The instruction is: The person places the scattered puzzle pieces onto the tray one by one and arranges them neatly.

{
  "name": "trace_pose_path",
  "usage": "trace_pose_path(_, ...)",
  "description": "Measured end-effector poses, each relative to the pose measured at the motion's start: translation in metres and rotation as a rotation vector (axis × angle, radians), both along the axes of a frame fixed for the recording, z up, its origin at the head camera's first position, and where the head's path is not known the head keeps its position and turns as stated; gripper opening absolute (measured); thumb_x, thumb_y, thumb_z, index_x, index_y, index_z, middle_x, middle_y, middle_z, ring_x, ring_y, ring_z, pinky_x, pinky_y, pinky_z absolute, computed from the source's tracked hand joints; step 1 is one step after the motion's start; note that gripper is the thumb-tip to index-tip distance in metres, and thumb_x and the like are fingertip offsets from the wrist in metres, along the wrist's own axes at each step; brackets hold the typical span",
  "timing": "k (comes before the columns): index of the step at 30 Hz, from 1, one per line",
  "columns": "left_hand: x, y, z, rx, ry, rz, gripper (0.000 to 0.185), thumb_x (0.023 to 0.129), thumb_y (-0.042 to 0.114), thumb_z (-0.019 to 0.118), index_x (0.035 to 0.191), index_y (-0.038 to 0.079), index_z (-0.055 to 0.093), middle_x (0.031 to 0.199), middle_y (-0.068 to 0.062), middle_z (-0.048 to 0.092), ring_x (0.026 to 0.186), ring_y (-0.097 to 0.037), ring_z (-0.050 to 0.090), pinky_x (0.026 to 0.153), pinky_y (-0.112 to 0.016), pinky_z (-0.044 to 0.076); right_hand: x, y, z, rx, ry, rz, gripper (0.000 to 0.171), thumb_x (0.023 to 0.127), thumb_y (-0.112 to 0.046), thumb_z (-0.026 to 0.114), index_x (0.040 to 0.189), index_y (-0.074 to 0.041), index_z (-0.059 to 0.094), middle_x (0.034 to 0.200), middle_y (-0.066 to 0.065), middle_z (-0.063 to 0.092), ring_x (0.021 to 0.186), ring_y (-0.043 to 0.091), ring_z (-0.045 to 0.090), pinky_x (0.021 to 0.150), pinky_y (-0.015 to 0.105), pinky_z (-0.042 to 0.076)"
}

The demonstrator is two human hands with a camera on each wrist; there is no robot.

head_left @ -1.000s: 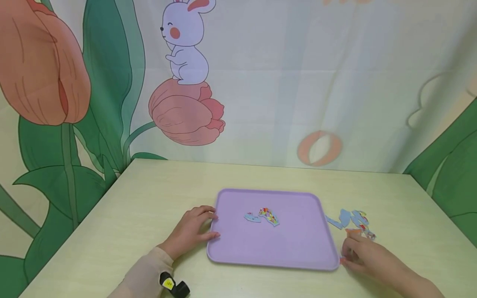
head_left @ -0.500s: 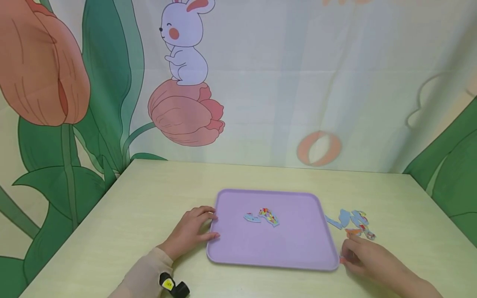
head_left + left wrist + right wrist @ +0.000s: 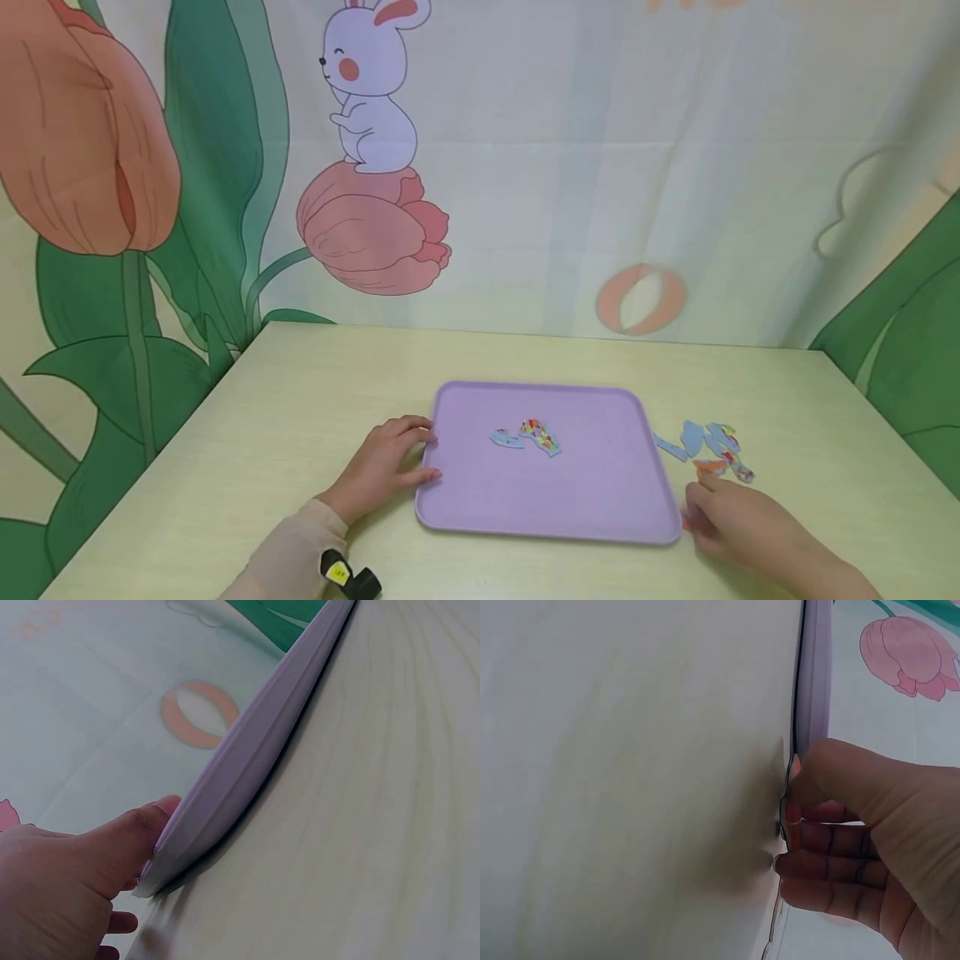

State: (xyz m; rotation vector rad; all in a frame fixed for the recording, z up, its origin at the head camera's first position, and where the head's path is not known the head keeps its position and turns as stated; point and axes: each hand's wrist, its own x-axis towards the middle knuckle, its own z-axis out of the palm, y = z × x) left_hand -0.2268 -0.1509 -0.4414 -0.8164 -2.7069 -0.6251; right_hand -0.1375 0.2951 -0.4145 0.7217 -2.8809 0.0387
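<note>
A purple tray (image 3: 570,500) lies on the pale wooden table (image 3: 300,400). On it sit two joined colourful puzzle pieces (image 3: 528,435). My left hand (image 3: 422,454) rests against the tray's left rim, fingers relaxed; in the left wrist view its thumb (image 3: 142,829) touches the tray rim (image 3: 255,750). By the tray's near right corner my right hand (image 3: 693,517) pinches a small red puzzle piece (image 3: 686,523). In the right wrist view that red piece (image 3: 791,821) shows between thumb and fingers, beside the tray edge (image 3: 815,675).
Several loose blue and multicoloured puzzle pieces (image 3: 712,450) lie on the table just right of the tray, ahead of my right hand. A printed curtain with a rabbit and tulips (image 3: 375,167) hangs behind the table's far edge. A small black device (image 3: 348,575) sits at my left wrist.
My right hand has shifted slightly nearer the tray's near right corner with the red piece. The left hand and the tray have not moved.
</note>
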Motion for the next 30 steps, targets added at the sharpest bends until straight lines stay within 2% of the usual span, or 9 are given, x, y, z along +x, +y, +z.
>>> trace_pose_path(5, 0.000, 0.000, 0.000, 0.002, 0.003, -0.004, 0.042, 0.076, 0.038, 0.078, 0.107, 0.011, 0.067, 0.126, -0.007, 0.061, 0.117, -0.028, 0.056, 0.099, -0.046, 0.043, 0.001, 0.004, -0.001, -0.013, 0.022, -0.031, 0.036, 0.077, -0.023, 0.076, 0.068, -0.025, 0.042, 0.070, -0.015, 0.033, 0.059, -0.003, 0.028, 0.053, 0.017, 0.027)
trace_pose_path(7, 0.000, 0.000, 0.000, 0.001, 0.000, -0.002, 0.042, 0.076, 0.038, 0.077, 0.107, 0.011, 0.067, 0.126, -0.007, 0.061, 0.118, -0.029, 0.056, 0.100, -0.046, 0.043, 0.001, 0.005, 0.001, -0.031, 0.039, -0.036, 0.037, 0.077, -0.023, 0.076, 0.067, -0.026, 0.041, 0.075, -0.016, 0.046, 0.059, -0.003, 0.030, 0.053, 0.017, 0.028)
trace_pose_path(9, -0.001, 0.000, -0.001, 0.001, -0.004, 0.000, 0.042, 0.076, 0.038, 0.077, 0.107, 0.012, 0.067, 0.126, -0.007, 0.061, 0.118, -0.029, 0.056, 0.100, -0.046, 0.043, 0.000, 0.006, 0.005, -0.051, 0.051, -0.037, 0.038, 0.077, -0.023, 0.077, 0.066, -0.026, 0.041, 0.082, -0.015, 0.055, 0.061, -0.001, 0.043, 0.054, 0.017, 0.030)
trace_pose_path(12, -0.001, 0.000, -0.001, 0.005, -0.008, 0.001, 0.042, 0.076, 0.038, 0.077, 0.107, 0.012, 0.067, 0.127, -0.006, 0.061, 0.118, -0.029, 0.056, 0.099, -0.046, 0.043, -0.002, 0.008, 0.012, -0.046, 0.050, -0.024, 0.036, 0.077, -0.023, 0.077, 0.070, -0.026, 0.042, 0.083, -0.016, 0.058, 0.062, -0.001, 0.046, 0.055, 0.016, 0.032)
trace_pose_path(14, 0.000, -0.001, -0.001, 0.007, -0.008, 0.001, 0.042, 0.076, 0.038, 0.078, 0.107, 0.012, 0.067, 0.127, -0.006, 0.061, 0.118, -0.029, 0.056, 0.099, -0.046, 0.043, -0.005, 0.010, 0.015, -0.054, 0.078, 0.007, 0.035, 0.075, -0.021, 0.078, 0.071, -0.026, 0.044, 0.073, -0.020, 0.047, 0.062, -0.004, 0.045, 0.054, 0.015, 0.032)
trace_pose_path(16, 0.000, -0.001, -0.001, 0.007, -0.009, 0.002, 0.042, 0.076, 0.038, 0.078, 0.107, 0.012, 0.067, 0.126, -0.006, 0.061, 0.118, -0.029, 0.056, 0.098, -0.046, 0.043, -0.008, 0.011, 0.018, -0.065, 0.112, 0.041, 0.035, 0.073, -0.017, 0.079, 0.073, -0.025, 0.045, 0.069, -0.021, 0.039, 0.060, -0.008, 0.033, 0.053, 0.015, 0.032)
trace_pose_path(19, 0.000, -0.001, -0.001, 0.006, -0.009, 0.002, 0.041, 0.077, 0.038, 0.077, 0.107, 0.012, 0.067, 0.126, -0.006, 0.061, 0.118, -0.029, 0.056, 0.098, -0.046, 0.043, -0.011, 0.011, 0.023, -0.103, 0.154, 0.073, 0.035, 0.068, -0.012, 0.079, 0.071, -0.025, 0.046, 0.068, -0.021, 0.042, 0.060, -0.010, 0.034, 0.050, 0.015, 0.033)
trace_pose_path(25, 0.000, -0.001, -0.002, 0.001, -0.005, 0.003, 0.042, 0.077, 0.038, 0.077, 0.108, 0.012, 0.067, 0.127, -0.006, 0.061, 0.118, -0.028, 0.056, 0.099, -0.046, 0.044, -0.018, 0.005, 0.036, -0.142, 0.109, 0.045, 0.033, 0.069, -0.009, 0.076, 0.072, -0.024, 0.047, 0.072, -0.018, 0.049, 0.062, -0.006, 0.044, 0.052, 0.015, 0.038)
trace_pose_path(30, 0.000, -0.001, -0.001, 0.001, -0.007, 0.003, 0.042, 0.077, 0.038, 0.077, 0.108, 0.012, 0.067, 0.127, -0.006, 0.061, 0.118, -0.029, 0.056, 0.099, -0.046, 0.043, -0.025, -0.003, 0.048, -0.155, 0.068, 0.027, 0.030, 0.069, -0.007, 0.074, 0.074, -0.023, 0.049, 0.073, -0.016, 0.047, 0.061, -0.005, 0.044, 0.052, 0.017, 0.039)
